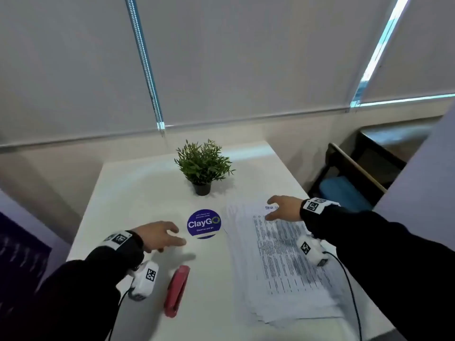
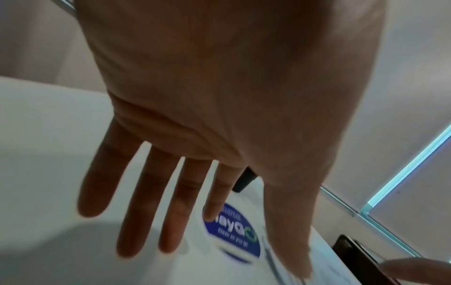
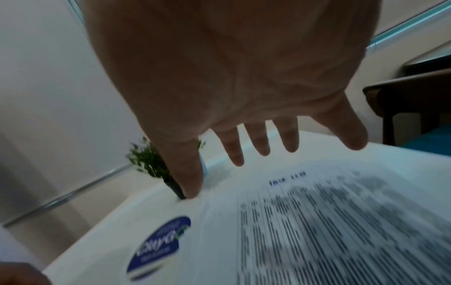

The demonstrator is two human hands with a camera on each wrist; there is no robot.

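The right hand, fingers spread and grasping nothing, hovers over the far end of the stack of printed sheets along the table's right edge, seemingly to gather it. The left hand, equally loose and empty, hangs mid-table, with the red stapler toward the near edge within its reach. Blur makes the print unreadable, the right sleeve covers part of the stack's right edge, and contact with the paper cannot be told.

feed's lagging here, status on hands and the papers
Left hand open over table; right hand open over paper stack. Red stapler untouched near left wrist. Nothing blocking.
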